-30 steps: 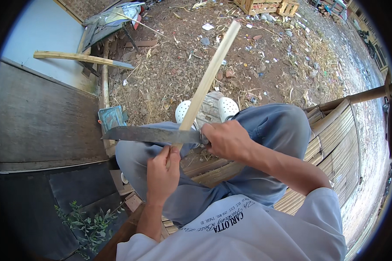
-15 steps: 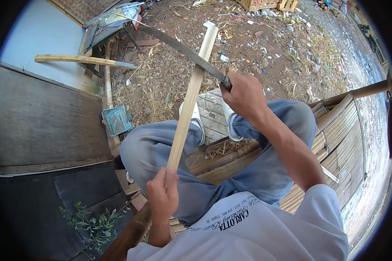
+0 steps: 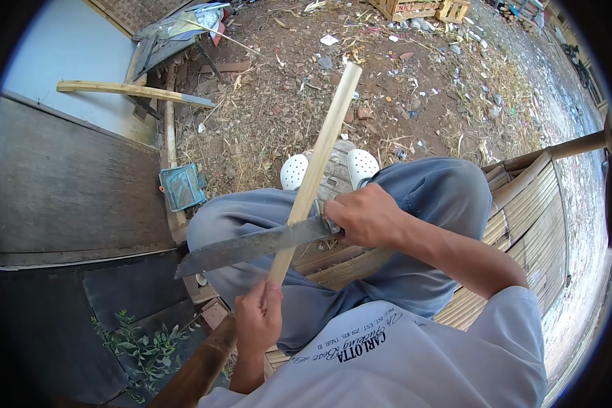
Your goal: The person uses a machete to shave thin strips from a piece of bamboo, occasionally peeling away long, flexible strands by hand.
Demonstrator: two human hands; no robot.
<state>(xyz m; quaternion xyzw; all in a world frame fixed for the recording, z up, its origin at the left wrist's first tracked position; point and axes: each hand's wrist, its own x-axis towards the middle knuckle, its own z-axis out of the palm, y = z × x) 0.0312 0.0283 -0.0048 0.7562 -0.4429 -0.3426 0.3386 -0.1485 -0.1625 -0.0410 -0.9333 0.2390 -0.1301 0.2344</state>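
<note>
A long, pale strip of split bamboo or wood slants away from me between my knees. My left hand is closed around its near end. In my right hand is the handle of a machete, its long dark blade pointing left. The blade crosses over the strip a little beyond my left fist, seemingly against its surface. The far end of the strip is free in the air above the ground. Most of the machete's handle is hidden by my right fingers.
I sit on a bamboo slat platform, white clogs on a board below. A blue plastic tray lies left, near a wooden plank and a plant. Wooden crates stand beyond the littered ground.
My right hand has drawn the machete toward me along the strip, from its far part to near my left hand. The strip's far end has dipped slightly to the right.
</note>
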